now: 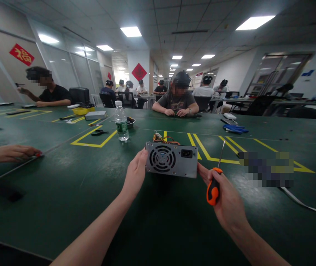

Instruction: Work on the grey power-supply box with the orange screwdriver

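A silver computer power supply (185, 168) is held up in front of me, its fan grille and power socket facing me. Coloured wires (162, 138) stick out behind it. My left hand (136, 170) is closed on its left side. With fingers at the right side of the case, my right hand (228, 199) also grips an orange and black screwdriver (213, 190), whose shaft points upward. The fingertips behind the case are hidden.
On the green table (91, 207), a water bottle (121, 123) stands beyond my left hand, beside a small bowl (131, 122). Blue gloves (235, 128) lie at the right. Another person's hand (16, 153) rests at the left, and a person (178, 98) sits opposite.
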### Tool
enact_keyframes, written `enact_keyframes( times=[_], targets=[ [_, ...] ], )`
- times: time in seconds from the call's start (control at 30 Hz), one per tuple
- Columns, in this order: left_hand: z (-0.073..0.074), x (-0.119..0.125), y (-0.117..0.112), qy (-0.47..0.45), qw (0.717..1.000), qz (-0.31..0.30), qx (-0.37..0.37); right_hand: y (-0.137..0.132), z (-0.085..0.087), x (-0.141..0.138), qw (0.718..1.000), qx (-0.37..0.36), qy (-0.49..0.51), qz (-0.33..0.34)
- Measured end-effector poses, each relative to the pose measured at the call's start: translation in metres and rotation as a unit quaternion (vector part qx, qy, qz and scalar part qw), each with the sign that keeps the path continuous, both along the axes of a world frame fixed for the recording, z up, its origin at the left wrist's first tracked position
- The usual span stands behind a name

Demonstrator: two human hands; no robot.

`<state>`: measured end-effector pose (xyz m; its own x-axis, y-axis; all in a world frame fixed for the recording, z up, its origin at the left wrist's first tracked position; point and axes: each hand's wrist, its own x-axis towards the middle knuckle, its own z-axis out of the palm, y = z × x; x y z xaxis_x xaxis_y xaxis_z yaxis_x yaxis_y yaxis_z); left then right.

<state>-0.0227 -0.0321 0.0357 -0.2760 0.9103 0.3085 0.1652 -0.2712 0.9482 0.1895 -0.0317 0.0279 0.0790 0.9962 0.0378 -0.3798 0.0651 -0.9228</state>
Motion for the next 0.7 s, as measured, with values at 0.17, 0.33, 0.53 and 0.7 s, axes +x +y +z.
enact_keyframes(
  times=[0.17, 0.33, 0.53, 0.7],
  targets=[
    [-0.003, -0.001, 0.002, 0.014, 1.000, 0.017, 0.008, -0.005, -0.002, -0.004, 1.000, 0.003, 0.013, 0.009],
    [-0.008, 0.001, 0.002, -0.009, 1.000, 0.017, -0.023, -0.004, -0.008, -0.007, 1.000, -0.009, 0.018, 0.012],
    [-0.018, 0.000, 0.009, 0.007, 0.997, 0.054, -0.060, 0.007, -0.031, -0.005, 0.995, -0.056, 0.051, 0.058],
    [-0.026, -0.005, 0.016, 0.024, 0.994, 0.067, -0.088, 0.018, -0.041, -0.004, 0.993, -0.071, 0.062, 0.075]
  ],
)
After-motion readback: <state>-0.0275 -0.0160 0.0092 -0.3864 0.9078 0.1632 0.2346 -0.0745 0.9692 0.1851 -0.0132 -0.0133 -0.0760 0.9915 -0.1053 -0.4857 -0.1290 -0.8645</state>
